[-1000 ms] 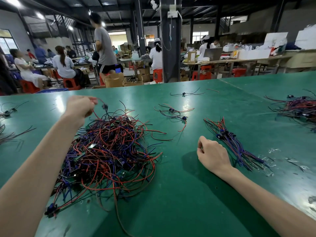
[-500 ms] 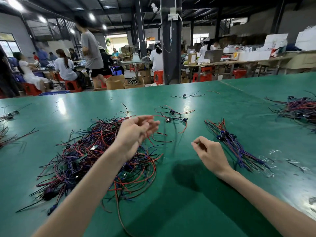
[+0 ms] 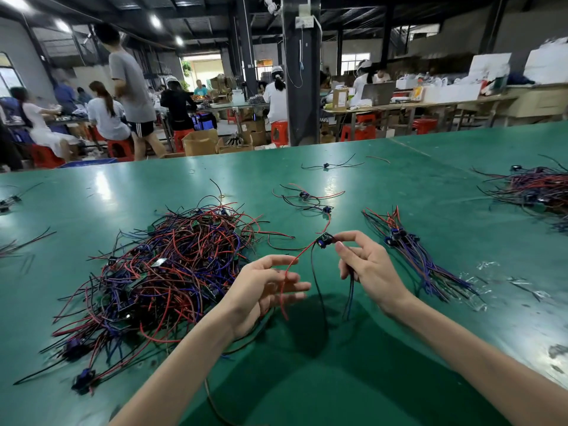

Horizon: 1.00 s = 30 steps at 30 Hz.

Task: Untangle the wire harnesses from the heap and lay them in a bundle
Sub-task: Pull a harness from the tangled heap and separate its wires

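A tangled heap of red, blue and black wire harnesses (image 3: 172, 272) lies on the green table at the left. A tidy bundle of harnesses (image 3: 412, 253) lies at the right. Between them one harness (image 3: 322, 241) hangs above the table. My right hand (image 3: 368, 269) pinches it just below its small blue connector, and black and blue wires dangle from that hand. My left hand (image 3: 264, 290) is beside it with fingers spread and relaxed, and the harness's red wire runs across those fingers.
Two loose harnesses (image 3: 310, 199) lie beyond the hands, and another (image 3: 329, 165) lies farther back. A second heap (image 3: 534, 192) sits at the far right edge. Stray wires (image 3: 12, 241) lie at the left. People work at benches behind the table (image 3: 399, 379).
My left hand came from the far side of the heap toward the middle with a harness. My right hand lifted off the table and took hold of it near the connector.
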Each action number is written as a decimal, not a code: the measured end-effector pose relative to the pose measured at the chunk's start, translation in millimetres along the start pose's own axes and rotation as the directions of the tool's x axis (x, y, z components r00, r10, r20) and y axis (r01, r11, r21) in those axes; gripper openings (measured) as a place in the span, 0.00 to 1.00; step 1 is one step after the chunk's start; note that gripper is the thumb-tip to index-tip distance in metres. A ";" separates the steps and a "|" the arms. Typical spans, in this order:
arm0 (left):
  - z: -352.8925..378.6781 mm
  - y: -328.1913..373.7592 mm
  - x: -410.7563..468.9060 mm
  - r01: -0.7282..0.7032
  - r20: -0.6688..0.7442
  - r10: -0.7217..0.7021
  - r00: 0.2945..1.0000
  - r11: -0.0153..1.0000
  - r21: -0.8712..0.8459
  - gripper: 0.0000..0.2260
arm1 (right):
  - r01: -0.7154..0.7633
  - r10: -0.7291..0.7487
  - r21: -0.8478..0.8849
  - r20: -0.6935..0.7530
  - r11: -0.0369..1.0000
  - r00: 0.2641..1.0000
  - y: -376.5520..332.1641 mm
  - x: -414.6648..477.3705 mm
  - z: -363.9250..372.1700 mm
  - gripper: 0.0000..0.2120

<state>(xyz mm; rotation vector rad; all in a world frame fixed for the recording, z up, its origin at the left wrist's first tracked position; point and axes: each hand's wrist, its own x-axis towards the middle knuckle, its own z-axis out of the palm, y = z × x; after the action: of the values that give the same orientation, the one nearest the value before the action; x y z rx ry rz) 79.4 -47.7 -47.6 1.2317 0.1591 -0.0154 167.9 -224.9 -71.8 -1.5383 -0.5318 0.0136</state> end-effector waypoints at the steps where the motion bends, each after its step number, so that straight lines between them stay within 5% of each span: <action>1: 0.1 -1.0 0.0 0.011 0.006 -0.011 1.000 1.000 0.017 0.12 | -0.008 0.008 -0.004 0.009 1.000 1.000 -1.1 -0.3 0.0 0.03; 7: 6.3 -14.3 0.7 -0.080 0.049 0.069 0.996 0.951 0.297 0.07 | -0.151 0.152 -0.015 0.119 0.988 0.981 -8.4 -6.1 4.2 0.05; 11: 4.0 -23.0 2.1 -0.196 0.063 0.189 0.980 0.856 0.478 0.06 | -0.347 0.344 -0.032 0.255 0.937 0.904 -13.0 -8.6 1.8 0.06; 17: 4.5 -32.0 1.4 -0.114 0.044 0.106 0.993 0.913 0.391 0.03 | -0.593 0.472 0.136 0.478 0.793 0.741 -13.3 -4.7 -5.9 0.11; 22: 8.8 -33.4 1.3 -0.007 0.037 -0.002 0.999 0.972 0.234 0.05 | -0.493 0.388 0.157 0.437 0.856 0.812 -5.6 -6.7 -1.6 0.09; 30: 11.0 -37.9 -1.7 -0.058 0.117 0.012 0.993 0.916 0.396 0.06 | -0.402 0.361 0.153 0.239 0.903 0.901 0.2 -10.2 8.7 0.11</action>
<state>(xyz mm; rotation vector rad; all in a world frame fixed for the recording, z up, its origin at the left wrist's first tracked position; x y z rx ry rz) 75.2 -70.7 -79.3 1.6390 0.0346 -0.0898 155.9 -220.1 -75.8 -1.4297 -0.3673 0.5230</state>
